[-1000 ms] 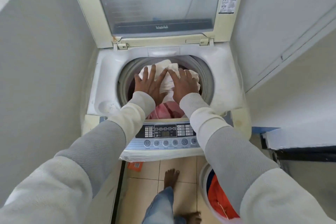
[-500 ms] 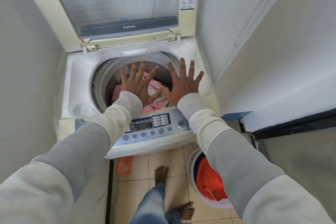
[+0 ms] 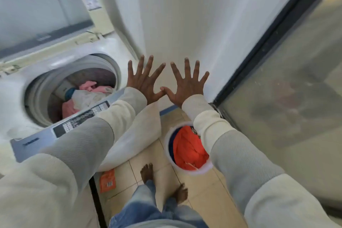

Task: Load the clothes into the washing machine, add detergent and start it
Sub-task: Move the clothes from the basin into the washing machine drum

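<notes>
Two hands, left (image 3: 144, 82) and right (image 3: 185, 84), both empty with fingers splayed, hover right of the one washing machine (image 3: 16, 87). One white basket (image 3: 192, 172) holding orange clothes (image 3: 188, 150) stands beside it.

Washing machine (image 3: 22, 87) at nine o'clock, lid up, clothes (image 3: 87, 96) inside; left hand (image 3: 146, 81), right hand (image 3: 187, 85) splayed, empty; basket (image 3: 167, 140) at six

The washing machine (image 3: 16, 87) is of white plastic, smooth and a little glossy. The clothes (image 3: 87, 96) inside it are soft, matt cloth. The sleeves (image 3: 83, 144) are ribbed knitted cloth. The floor tiles (image 3: 201, 190) look smooth and shiny, and the bucket (image 3: 192, 172) is white plastic too.
</notes>
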Tool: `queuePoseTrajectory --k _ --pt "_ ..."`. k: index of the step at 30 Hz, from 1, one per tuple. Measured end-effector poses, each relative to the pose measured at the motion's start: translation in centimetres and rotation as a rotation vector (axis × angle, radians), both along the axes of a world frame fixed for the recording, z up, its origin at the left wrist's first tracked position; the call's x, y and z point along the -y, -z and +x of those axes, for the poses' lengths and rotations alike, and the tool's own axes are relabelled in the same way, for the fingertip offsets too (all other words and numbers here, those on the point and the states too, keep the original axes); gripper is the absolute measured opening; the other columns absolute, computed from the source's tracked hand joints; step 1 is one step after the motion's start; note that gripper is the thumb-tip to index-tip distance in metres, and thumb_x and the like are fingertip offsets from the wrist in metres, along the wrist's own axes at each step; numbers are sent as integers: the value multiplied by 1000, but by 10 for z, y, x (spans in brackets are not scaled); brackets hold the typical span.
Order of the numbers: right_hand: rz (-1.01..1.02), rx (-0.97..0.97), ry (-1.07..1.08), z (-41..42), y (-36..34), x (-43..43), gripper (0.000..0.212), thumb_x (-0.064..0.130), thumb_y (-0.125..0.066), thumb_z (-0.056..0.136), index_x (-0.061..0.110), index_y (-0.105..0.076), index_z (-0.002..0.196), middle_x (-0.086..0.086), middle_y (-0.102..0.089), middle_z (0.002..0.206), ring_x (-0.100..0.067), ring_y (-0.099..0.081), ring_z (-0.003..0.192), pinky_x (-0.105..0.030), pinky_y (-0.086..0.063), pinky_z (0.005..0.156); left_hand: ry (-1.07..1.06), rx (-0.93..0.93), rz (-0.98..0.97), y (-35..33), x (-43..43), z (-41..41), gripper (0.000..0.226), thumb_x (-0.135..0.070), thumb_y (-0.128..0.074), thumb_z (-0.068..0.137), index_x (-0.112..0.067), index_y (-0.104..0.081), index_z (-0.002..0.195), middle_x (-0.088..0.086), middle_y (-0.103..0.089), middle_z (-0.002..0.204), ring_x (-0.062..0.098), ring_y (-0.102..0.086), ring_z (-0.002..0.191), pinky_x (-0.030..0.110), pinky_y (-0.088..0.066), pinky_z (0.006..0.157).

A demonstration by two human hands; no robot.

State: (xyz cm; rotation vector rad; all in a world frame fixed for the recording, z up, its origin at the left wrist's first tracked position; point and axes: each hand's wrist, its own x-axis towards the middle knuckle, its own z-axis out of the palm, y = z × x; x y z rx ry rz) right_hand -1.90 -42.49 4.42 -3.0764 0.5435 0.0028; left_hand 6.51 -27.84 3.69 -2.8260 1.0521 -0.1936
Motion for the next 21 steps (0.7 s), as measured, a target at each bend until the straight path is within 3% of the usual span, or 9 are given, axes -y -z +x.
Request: queuePoseTrajectory --k 7,14,21 --pt "115 -68 180 -90 46 55 90 80 -32 81 39 7 151 -6 17 160 -40 17 144 -71 5 107 249 -100 78 45 68 -68 88 -80 -13 81 -33 3 154 10 2 162 36 2 148 63 0 114" --pt "221 -201 335 -154 125 73 88 77 -32 83 38 8 150 -7 14 160 -42 14 144 -69 5 107 381 -221 334 118 93 -111 102 -90 -9 71 -31 10 153 8 12 161 37 9 147 64 7 111" --pt "319 -357 459 -190 236 65 92 80 -30 81 35 11 150 -8 19 159 -44 15 143 -70 -1 107 528 -358 487 217 98 -127 107 -90 -24 72 -29 9 153 12 11 161 40 8 146 65 10 110"
